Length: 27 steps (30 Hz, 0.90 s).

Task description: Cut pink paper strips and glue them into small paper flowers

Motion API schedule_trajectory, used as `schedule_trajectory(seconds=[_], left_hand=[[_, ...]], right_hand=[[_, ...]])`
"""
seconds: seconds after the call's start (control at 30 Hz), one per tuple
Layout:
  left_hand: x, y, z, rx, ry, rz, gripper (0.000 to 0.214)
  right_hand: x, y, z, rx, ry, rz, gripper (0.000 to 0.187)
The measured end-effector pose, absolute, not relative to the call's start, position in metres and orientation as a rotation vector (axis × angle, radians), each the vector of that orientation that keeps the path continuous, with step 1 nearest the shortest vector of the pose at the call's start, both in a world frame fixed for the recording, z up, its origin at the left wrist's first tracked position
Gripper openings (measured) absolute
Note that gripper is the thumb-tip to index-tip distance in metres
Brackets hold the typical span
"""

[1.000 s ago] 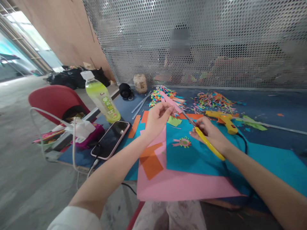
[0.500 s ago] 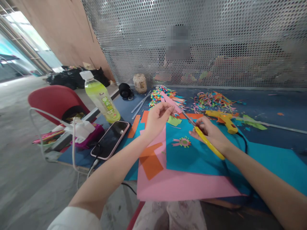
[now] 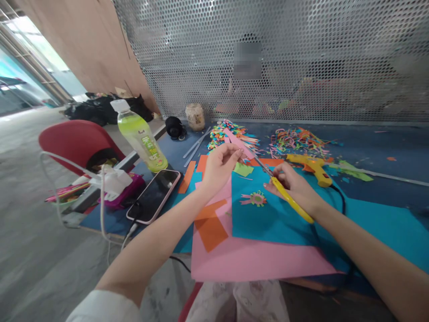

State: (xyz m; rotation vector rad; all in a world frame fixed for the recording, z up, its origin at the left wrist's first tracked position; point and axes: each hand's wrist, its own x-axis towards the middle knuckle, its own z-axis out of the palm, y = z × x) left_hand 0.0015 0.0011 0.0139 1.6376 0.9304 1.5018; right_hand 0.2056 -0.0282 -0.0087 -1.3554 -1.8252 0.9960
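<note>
Left hand point(image 3: 225, 164) pinches pink paper strip point(image 3: 237, 142) aloft at the scissors point(image 3: 279, 185), fingertips point(image 3: 239, 153) close to the blades point(image 3: 263, 166): slip could nick them. Thin strip may fold instead of cutting. Right hand point(image 3: 292, 180) grips the yellow handles point(image 3: 292, 204); wrist twist could skew the cut

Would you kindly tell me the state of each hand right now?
Left hand: closed, holding a pink paper strip.
Right hand: closed on the yellow-handled scissors.
</note>
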Motion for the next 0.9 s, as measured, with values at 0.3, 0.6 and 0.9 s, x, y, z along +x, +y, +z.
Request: schedule_trajectory(seconds=[0.3, 0.6, 0.9], left_hand=[[0.0013, 0.0009, 0.0138, 1.632, 0.92, 1.506, 0.01], [0.0016, 0.0008, 0.0145, 1.628, 0.913, 1.496, 0.011], [0.0016, 0.0022, 0.0141, 1.61, 0.914, 1.495, 0.011]], right_hand=[[0.2028, -0.0299, -0.0051, -1.377, -1.812, 1.013, 0.039], [0.2038, -0.0305, -0.004, -1.401, -1.821, 0.979, 0.038], [0.201, -0.0319, 0.0006, -1.412, -1.821, 0.975, 0.04]])
